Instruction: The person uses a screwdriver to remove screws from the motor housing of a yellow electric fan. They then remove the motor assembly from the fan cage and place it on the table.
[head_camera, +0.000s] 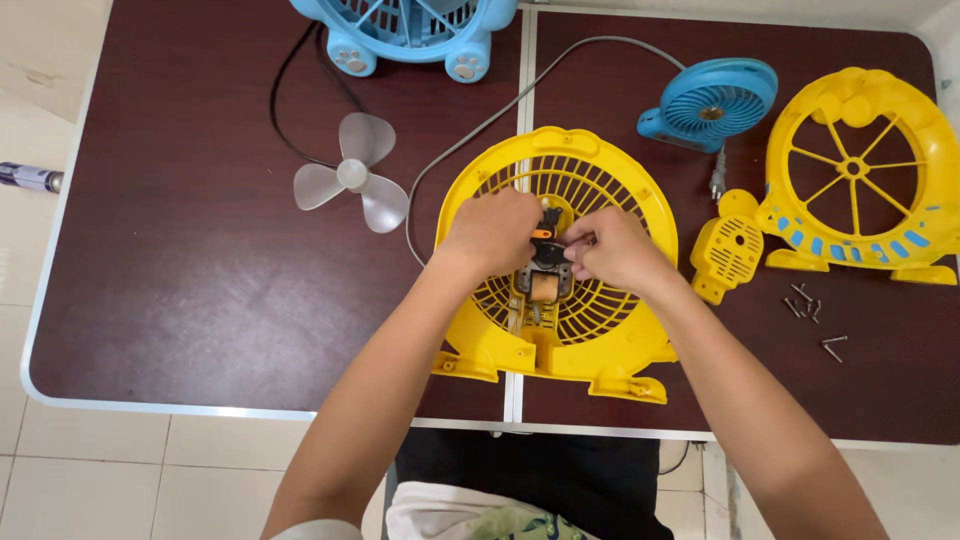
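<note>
A yellow fan rear housing (590, 340) with a round grille lies flat at the table's front middle. A small motor (543, 285) with a copper coil sits at its centre. My left hand (495, 230) rests on the grille just left of the motor, fingers curled around a small black and orange part (546, 226) above it. From the right, my right hand (612, 248) pinches at the same spot with thumb and fingertips. What exactly each hand grips is partly hidden by the fingers.
A translucent white fan blade (355, 178) lies to the left. A yellow front grille (860, 170), a small yellow cover (728, 250) and several loose screws (815, 315) lie right. A small blue fan (712, 100) and a blue fan housing (410, 30) sit at the back. A grey cord (470, 135) curves across.
</note>
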